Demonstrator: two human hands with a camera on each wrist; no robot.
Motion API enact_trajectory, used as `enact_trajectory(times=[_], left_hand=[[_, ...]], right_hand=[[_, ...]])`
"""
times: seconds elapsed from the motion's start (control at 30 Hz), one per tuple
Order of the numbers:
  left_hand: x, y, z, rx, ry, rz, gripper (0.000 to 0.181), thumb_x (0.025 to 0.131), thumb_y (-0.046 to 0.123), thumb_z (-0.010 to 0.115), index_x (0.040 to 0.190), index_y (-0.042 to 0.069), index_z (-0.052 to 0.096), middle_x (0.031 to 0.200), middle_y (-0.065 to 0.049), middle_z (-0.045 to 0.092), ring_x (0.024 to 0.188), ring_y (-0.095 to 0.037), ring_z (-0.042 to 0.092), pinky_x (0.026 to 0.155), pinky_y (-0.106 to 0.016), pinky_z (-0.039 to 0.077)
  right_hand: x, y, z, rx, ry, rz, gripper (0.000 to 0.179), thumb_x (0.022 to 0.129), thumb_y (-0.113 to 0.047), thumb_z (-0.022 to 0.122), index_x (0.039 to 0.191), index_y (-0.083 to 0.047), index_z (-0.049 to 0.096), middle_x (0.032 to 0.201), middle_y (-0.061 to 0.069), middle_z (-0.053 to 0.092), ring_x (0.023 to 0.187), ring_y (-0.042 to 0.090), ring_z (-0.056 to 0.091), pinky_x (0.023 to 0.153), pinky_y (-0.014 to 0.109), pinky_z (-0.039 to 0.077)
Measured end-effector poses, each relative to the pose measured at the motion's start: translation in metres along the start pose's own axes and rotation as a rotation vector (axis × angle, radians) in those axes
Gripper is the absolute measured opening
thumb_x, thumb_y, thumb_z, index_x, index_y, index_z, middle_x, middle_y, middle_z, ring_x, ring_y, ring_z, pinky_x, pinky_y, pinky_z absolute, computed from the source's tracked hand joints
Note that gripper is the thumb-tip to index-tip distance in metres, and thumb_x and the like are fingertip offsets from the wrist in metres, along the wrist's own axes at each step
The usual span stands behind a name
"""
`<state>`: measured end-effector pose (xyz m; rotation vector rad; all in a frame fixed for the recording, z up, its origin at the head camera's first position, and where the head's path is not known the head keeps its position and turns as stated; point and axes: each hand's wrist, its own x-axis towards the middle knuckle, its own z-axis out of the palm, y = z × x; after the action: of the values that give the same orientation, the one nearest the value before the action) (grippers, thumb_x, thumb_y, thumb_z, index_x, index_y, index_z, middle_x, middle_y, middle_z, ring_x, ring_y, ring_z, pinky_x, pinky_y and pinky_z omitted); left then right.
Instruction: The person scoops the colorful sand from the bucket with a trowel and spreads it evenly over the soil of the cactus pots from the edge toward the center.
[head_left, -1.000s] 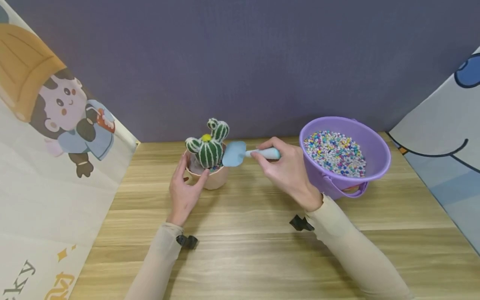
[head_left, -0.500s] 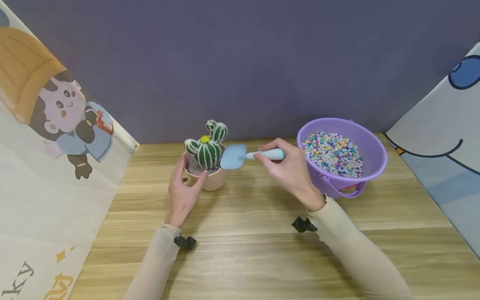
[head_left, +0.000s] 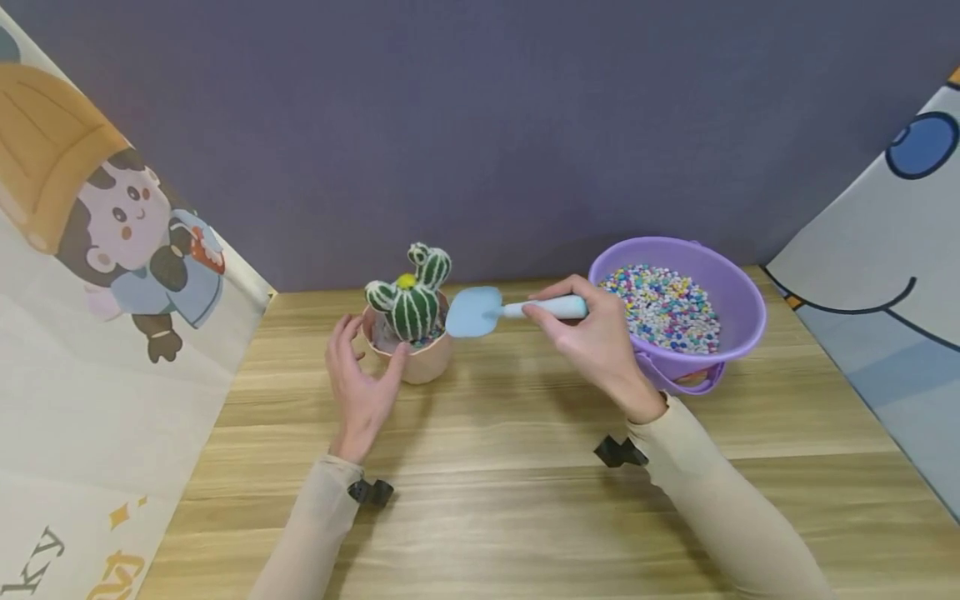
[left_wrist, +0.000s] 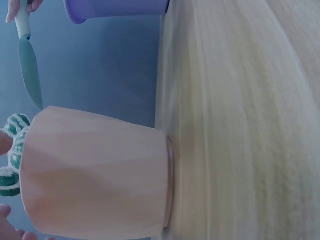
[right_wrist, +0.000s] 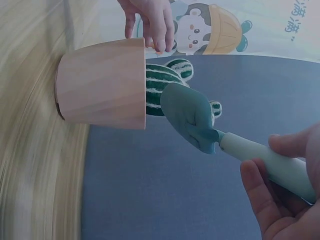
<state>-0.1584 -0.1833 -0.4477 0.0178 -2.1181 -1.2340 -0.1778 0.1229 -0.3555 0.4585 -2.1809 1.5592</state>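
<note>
Potted cactus (head_left: 414, 315) stands near the back edge of the worktop (head_left: 480, 492), left hand (head_left: 362, 390) spread wide beside it, seemingly for steadying; trowel (head_left: 480, 312), handle (head_left: 564, 307) gripped by right hand (head_left: 602, 346), presumably to free the blade (head_left: 469, 313).

There are two hands (head_left: 362, 392) (head_left: 603, 346), one trowel (head_left: 483, 312) and, from it, one bucket (head_left: 738, 321) at three o'clock, one pot (head_left: 429, 363) at eight, one cactus (head_left: 412, 313) at nine.

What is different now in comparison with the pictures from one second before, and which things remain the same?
The left hand has loosened its grip: its fingers have come away from the left side of the pot. The right hand, holding the trowel, has moved slightly right, toward the purple bucket. The pot, cactus and bucket stayed in place.
</note>
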Motion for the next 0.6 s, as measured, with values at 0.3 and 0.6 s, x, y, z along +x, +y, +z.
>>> enact_trajectory(times=[0.3, 0.6], left_hand=[[-0.004, 0.007, 0.004, -0.039, 0.131, 0.177, 0.059, 0.086, 0.018, 0.078, 0.138, -0.004, 0.058, 0.156, -0.021, 0.049, 0.143, -0.035, 0.046, 0.1, -0.035, 0.045], [-0.012, 0.028, 0.014, -0.098, 0.108, 0.352, 0.041, 0.086, 0.016, 0.076, 0.122, -0.002, 0.069, 0.145, -0.026, 0.058, 0.133, -0.043, 0.049, 0.114, -0.041, 0.039]], right_hand=[[-0.004, -0.001, -0.015, -0.006, 0.033, 0.027, 0.012, 0.087, -0.013, 0.089, 0.095, -0.011, 0.081, 0.083, 0.003, 0.078, 0.062, 0.008, 0.062, 0.054, 0.02, 0.051], [-0.008, -0.004, -0.038, 0.029, 0.053, 0.029, 0.011, 0.087, -0.005, 0.086, 0.096, -0.004, 0.079, 0.084, -0.022, 0.076, 0.065, 0.003, 0.071, 0.059, 0.016, 0.057]])
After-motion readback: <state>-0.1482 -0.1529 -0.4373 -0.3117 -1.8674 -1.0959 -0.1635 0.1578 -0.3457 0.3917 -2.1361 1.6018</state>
